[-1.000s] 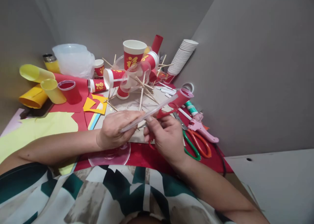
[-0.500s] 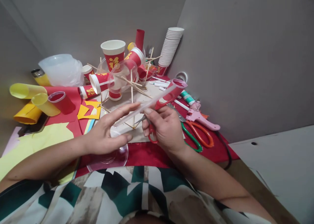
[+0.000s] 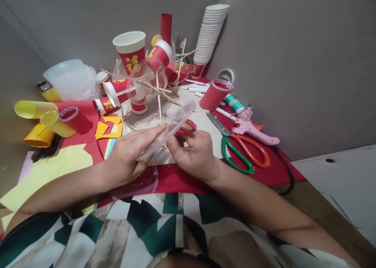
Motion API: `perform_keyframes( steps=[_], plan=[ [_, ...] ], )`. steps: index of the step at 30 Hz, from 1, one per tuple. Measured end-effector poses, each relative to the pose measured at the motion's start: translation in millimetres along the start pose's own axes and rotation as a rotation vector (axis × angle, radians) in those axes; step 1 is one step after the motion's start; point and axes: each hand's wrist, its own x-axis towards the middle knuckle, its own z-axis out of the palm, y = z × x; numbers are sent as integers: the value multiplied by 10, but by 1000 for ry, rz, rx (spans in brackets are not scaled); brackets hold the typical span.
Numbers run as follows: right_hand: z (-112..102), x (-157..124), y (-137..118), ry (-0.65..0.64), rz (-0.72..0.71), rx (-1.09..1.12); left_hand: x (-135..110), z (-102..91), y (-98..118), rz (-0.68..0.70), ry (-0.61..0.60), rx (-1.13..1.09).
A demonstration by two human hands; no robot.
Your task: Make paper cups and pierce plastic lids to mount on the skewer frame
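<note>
My left hand (image 3: 129,152) grips a clear round plastic lid (image 3: 176,123) by its near edge, fingers on one side and thumb hidden below. The lid is tilted, nearly edge-on to me. In my right hand (image 3: 195,154) are small red-handled scissors (image 3: 187,128); the blades are hidden behind the lid and fingers. Just past the hands stands a frame of wooden sticks (image 3: 159,99) joined to red and white paper cups (image 3: 132,56) and clear discs. A second clear lid (image 3: 149,182) lies under my left wrist.
Larger scissors (image 3: 245,150) with green and orange handles lie at right beside a pink glue gun (image 3: 255,131) and a red tube (image 3: 216,94). A tall stack of paper cups (image 3: 211,33) leans behind. Yellow paper (image 3: 58,170) and yellow tubes (image 3: 35,108) lie at left.
My left hand has closed on the lid, which was in my right hand's fingers. The scissors' red handle has shifted up behind the lid. The camera view has shifted slightly.
</note>
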Motion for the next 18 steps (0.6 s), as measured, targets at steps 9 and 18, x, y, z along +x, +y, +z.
perform_keyframes(
  steps=[9, 18],
  plan=[
    [6, 40, -114, -151, 624, 782, -1, 104, 15, 44, 90, 4],
    [17, 60, -95, -152, 687, 979, 50, 126, -43, -48, 56, -164]
  ],
)
